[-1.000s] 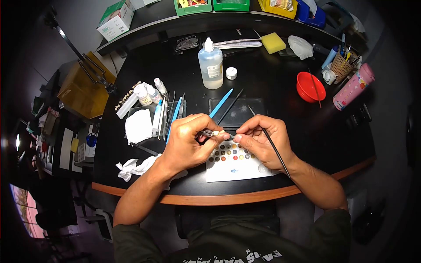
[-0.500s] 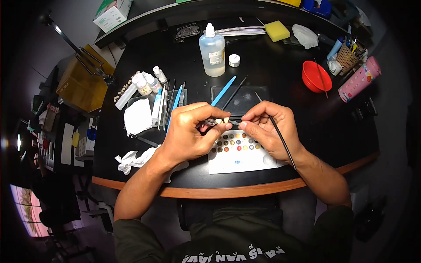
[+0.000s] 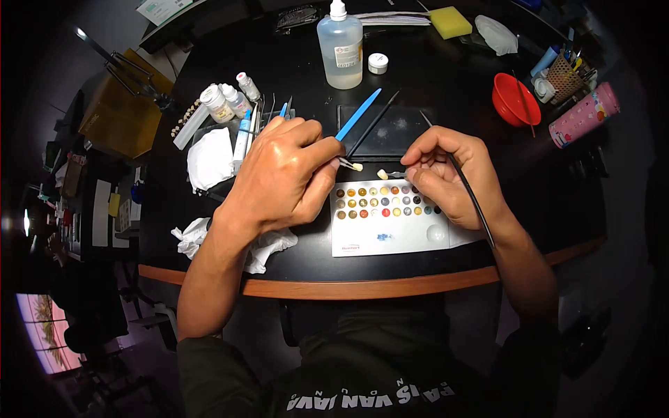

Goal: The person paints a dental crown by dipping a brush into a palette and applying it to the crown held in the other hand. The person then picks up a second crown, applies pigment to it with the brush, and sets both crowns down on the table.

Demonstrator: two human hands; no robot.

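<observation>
My left hand (image 3: 289,174) is closed around metal tweezers (image 3: 344,162), mostly hidden by the fingers. At their tip is a small, pale yellow tooth crown (image 3: 357,167). My right hand (image 3: 453,174) pinches a tooth shade tab (image 3: 382,174) by its thin stem, its tooth-shaped end pointing left at the crown, a small gap apart. A thin brush with a black handle (image 3: 465,184) also rests in my right hand, slanting across the palm. Beneath both hands lies a white palette (image 3: 411,240) with rows of coloured stain wells and a blue smear.
Behind the hands, a blue-handled tool (image 3: 359,115) and a dark brush (image 3: 374,124) lie on a black tray (image 3: 411,132). A large liquid bottle (image 3: 340,52), white jar (image 3: 378,64) and red bowl (image 3: 514,101) stand farther back. White tissue (image 3: 272,247) lies left; small bottles (image 3: 217,104) stand beyond.
The hands have drawn apart slightly, and my left hand has turned palm-down. The crown and shade tab now show plainly side by side. The camera view has shifted, revealing more of the palette.
</observation>
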